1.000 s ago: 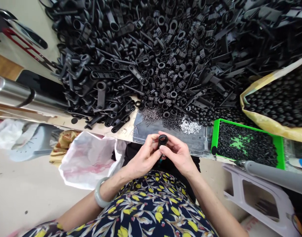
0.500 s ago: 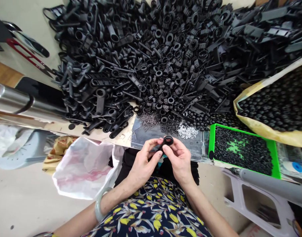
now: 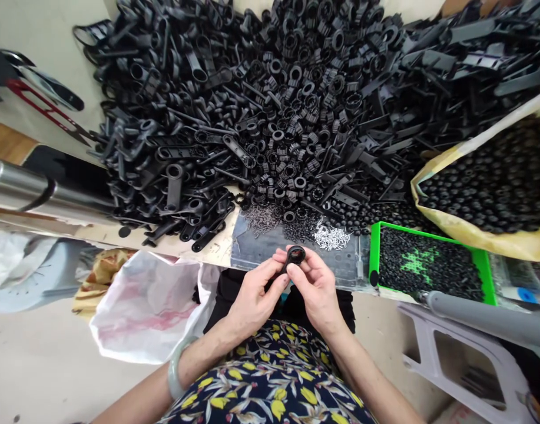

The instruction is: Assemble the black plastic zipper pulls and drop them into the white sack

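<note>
Between my two hands is a black plastic handle with a ring end (image 3: 295,255), held just in front of the table edge. My left hand (image 3: 258,294) grips its narrow shank between thumb and fingers, which hide most of that part. My right hand (image 3: 316,288) pinches the ring end, with the thumb on its near rim. Beyond my hands, on a grey mat (image 3: 261,250), lie small piles of brownish pins (image 3: 261,218), small black pieces (image 3: 298,228) and white pins (image 3: 331,235).
A large heap of black plastic parts (image 3: 252,106) covers the table. To the right are a green tray (image 3: 488,277) of small black pieces and a yellow-rimmed sack (image 3: 433,215) of black balls. At left stand a steel flask (image 3: 79,191) and a white plastic bag (image 3: 132,318).
The camera view has shifted slightly. Both hands keep hold of the black handle, and its ring end has tilted a little.
</note>
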### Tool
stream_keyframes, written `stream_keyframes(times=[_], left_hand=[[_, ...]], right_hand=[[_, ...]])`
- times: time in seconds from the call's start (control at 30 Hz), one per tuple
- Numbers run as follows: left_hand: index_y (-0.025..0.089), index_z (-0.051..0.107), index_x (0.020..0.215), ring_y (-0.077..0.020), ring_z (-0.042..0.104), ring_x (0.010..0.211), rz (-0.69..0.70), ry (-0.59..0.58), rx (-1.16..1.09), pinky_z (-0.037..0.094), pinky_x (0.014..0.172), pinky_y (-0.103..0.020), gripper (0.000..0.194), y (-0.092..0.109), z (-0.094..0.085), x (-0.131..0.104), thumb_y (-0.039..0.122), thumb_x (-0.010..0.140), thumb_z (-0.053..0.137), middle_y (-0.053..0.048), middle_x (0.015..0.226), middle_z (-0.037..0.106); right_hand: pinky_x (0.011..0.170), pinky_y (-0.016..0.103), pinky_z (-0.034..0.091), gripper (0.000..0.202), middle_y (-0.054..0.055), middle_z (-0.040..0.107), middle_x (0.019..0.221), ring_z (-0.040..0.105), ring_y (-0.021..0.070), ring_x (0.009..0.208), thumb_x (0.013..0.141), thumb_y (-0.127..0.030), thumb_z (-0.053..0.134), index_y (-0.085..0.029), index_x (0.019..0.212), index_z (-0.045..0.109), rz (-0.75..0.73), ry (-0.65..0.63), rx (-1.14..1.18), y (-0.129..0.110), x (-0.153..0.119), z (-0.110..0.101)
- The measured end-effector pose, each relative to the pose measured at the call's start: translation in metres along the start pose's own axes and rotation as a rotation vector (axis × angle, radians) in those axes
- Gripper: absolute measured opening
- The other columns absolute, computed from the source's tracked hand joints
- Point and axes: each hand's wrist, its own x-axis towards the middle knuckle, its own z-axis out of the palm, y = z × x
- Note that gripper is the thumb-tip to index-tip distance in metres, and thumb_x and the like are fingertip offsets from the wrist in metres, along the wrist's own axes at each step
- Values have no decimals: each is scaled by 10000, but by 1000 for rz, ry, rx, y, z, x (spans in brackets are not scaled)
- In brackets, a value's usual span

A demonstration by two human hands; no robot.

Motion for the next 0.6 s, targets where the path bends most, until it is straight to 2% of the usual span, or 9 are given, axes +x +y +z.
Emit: stream_keyframes(times=[0.1, 0.2, 0.37, 0.5, 0.6], left_hand=[[190, 734, 1068, -222, 690, 1094, 4, 40, -16, 529, 983, -319, 217, 0, 5, -1, 321, 1055, 561, -84, 1167, 752], [186, 739, 1090, -223, 700, 1093, -68, 83, -18, 521, 1009, -325, 234, 0, 9, -4, 334, 1055, 561, -82, 1149, 763], [176, 767, 1054, -219, 693, 1026, -165, 70, -69, 517, 944, -314, 267, 0, 8, -8, 395, 1030, 616, -64, 1070, 771], [184, 770, 1011, -182, 683, 907, -299, 84, -362, 527, 894, -296, 274, 2, -1, 0, 439, 999, 671, -38, 936, 771], [220, 771, 1058, -195, 709, 979, -308, 172, -630, 529, 1004, -345, 249, 6, -7, 9, 443, 955, 735, -41, 982, 795]], right_hand=[[1052, 421, 605, 331, 77, 795, 1207, 755, 261, 1163, 918, -408, 785, -250, 1194, 692, -34, 52, -27, 3, -2, 1], [1008, 392, 623, 313, 72, 795, 1199, 768, 253, 1118, 925, -401, 778, -248, 1185, 698, -61, 92, -87, 5, -2, 1], [1062, 435, 594, 332, 71, 803, 1175, 764, 254, 1136, 947, -395, 762, -256, 1237, 679, -52, -4, -79, 4, 0, -6], [1153, 460, 525, 490, 82, 696, 1424, 652, 258, 1341, 960, -436, 744, -312, 1412, 602, -68, -74, -51, 2, 0, -16], [1153, 419, 513, 470, 70, 661, 1454, 623, 235, 1357, 989, -475, 698, -328, 1426, 607, -38, -11, -50, 5, -3, -16]])
